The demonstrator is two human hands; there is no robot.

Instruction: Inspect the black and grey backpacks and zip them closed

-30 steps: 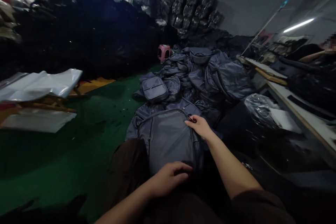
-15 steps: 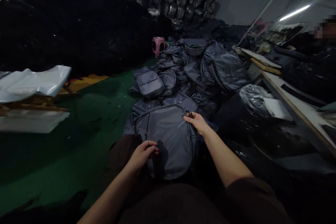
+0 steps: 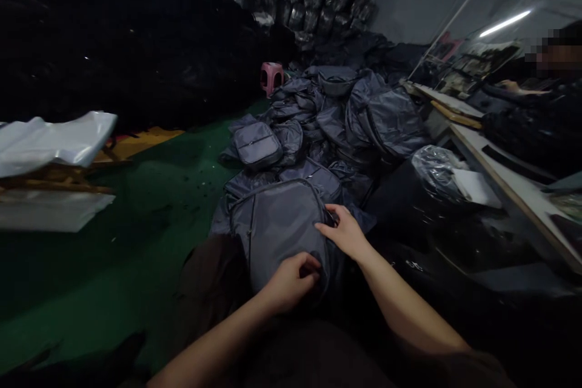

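A dark grey backpack (image 3: 282, 212) leans upright in front of me, with a zipper line down its left side and piping around its front panel. My right hand (image 3: 345, 231) grips the bag's right edge, the thumb on the front and the other fingers partly hidden behind the rim. Low on the front panel is my left hand (image 3: 295, 279), its fingers bent and the thumb a little apart from them. Nothing shows between those fingertips, which lie close to the lower right edge of the bag.
Behind the backpack lies a heap of similar grey bags (image 3: 382, 115). A pink stool (image 3: 271, 77) stands beyond it. Along the right runs a long worktable (image 3: 500, 173), with a co-worker behind it. Clear plastic (image 3: 436, 163) lies nearer. White sheeting (image 3: 54, 139) covers a low stand at left.
My left hand has moved right across the front panel, toward the bag's right edge. My right hand has slid a little down that edge; the dark item by its fingertips no longer shows clearly.
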